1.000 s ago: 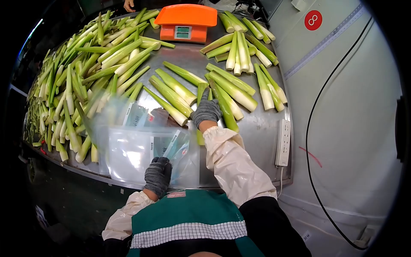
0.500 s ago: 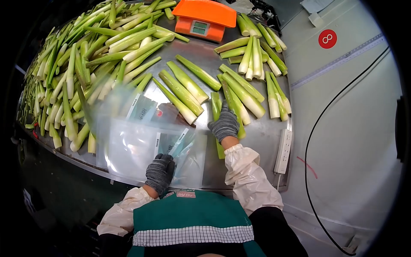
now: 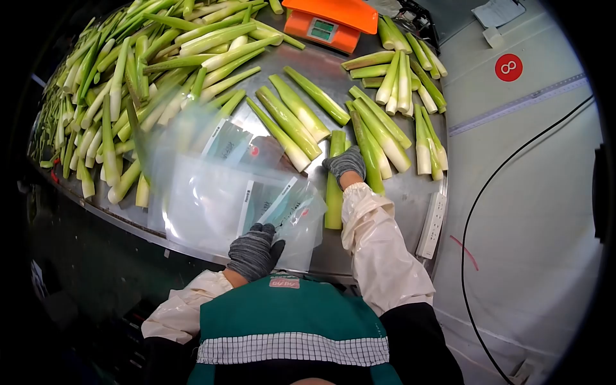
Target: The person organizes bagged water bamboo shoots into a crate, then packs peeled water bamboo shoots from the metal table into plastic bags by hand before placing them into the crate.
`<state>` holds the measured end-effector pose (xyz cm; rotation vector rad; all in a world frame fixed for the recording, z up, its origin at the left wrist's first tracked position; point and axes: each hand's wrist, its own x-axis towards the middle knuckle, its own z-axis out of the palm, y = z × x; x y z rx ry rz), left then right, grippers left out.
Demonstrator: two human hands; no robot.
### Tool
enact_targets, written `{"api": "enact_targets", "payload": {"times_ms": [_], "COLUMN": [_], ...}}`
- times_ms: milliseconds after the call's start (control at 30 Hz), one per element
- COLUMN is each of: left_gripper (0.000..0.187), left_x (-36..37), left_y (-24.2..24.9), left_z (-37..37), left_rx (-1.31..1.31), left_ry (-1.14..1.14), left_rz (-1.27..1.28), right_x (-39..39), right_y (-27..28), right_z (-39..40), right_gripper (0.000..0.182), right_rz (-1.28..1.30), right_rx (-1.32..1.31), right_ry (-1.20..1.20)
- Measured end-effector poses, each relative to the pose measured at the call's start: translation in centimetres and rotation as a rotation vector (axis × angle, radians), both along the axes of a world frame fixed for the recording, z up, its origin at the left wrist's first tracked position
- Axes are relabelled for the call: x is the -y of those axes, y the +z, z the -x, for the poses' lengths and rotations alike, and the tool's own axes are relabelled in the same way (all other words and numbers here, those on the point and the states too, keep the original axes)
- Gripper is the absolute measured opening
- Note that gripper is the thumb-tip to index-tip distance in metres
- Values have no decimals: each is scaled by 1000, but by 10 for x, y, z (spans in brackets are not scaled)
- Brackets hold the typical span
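My left hand (image 3: 255, 251), in a grey knit glove, rests at the lower edge of the clear plastic bags (image 3: 192, 199) with its fingers bent; whether it pinches a bag is hidden. My right hand (image 3: 346, 165), gloved the same way, has its fingers curled over a thick green stalk (image 3: 333, 192) lying lengthwise on the metal table (image 3: 295, 256). Just right of that hand lie several pale-based stalks (image 3: 378, 138). Left of it and farther back is another small group of stalks (image 3: 289, 122), beyond the bags.
A large heap of stalks (image 3: 115, 96) covers the table's left side. An orange scale (image 3: 330, 22) stands at the back, with a stalk bundle (image 3: 398, 77) to its right. A white power strip (image 3: 432, 224) lies by the right edge. A black cable (image 3: 471, 212) hangs farther right.
The whole view has shifted, moving the table's contents rightward. My right hand has closed around the green stalk, which has moved slightly. My left hand has turned, its thumb now apart at the bags' edge.
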<state>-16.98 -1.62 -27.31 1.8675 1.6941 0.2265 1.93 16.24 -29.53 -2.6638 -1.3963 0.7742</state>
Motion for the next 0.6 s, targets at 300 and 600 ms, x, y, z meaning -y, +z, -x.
{"api": "enact_targets", "payload": {"times_ms": [300,600], "left_gripper": [12,15], "left_x": [-4,-35], "left_y": [9,-4], "left_z": [-6,-41], "left_rx": [122,-106], "left_ry": [-20,-294], "left_rz": [-223,-127], "right_x": [42,157], "right_y": [-2,113], "right_z": [-40,-133], "right_gripper": [47,32], "right_rz": [-415,-1017], "right_rx": [-466,-1811], "right_ry": [-34,-263]}}
